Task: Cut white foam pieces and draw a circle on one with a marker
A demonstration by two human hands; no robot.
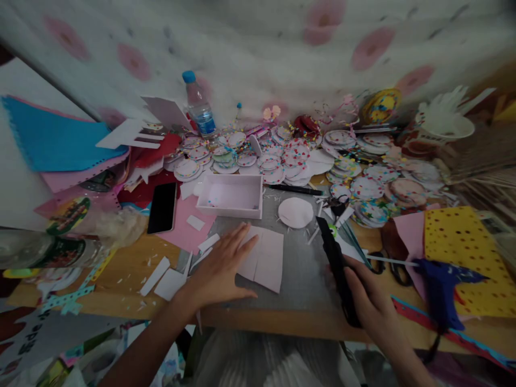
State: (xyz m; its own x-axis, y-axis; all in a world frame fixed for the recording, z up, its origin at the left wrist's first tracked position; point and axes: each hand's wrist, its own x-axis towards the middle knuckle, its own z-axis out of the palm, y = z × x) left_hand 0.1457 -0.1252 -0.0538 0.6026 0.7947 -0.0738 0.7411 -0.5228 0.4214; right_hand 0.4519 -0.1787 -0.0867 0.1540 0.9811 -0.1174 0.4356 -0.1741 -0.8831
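My left hand (pixel 226 266) is spread over the left part of a pale pink piece of card (pixel 268 258), which has a line running down it. Its fingers are apart and hold nothing. On the right, my right hand (pixel 365 290) is wrapped around a black utility knife (pixel 336 263), whose tip points up and away from me. Both are above a grey mat (pixel 298 274). Behind the card stands an open white box (pixel 229 196). A white oval cutout (pixel 295 212) lies on the mat between the box and the knife.
Decorated paper discs (pixel 290 158) crowd the back. A water bottle (pixel 199 105) stands behind them. A phone (pixel 162 208) and paper scraps (pixel 169 285) lie left. At right are a blue glue gun (pixel 441 285), scissors (pixel 391 266) and yellow dotted sheet (pixel 467 242).
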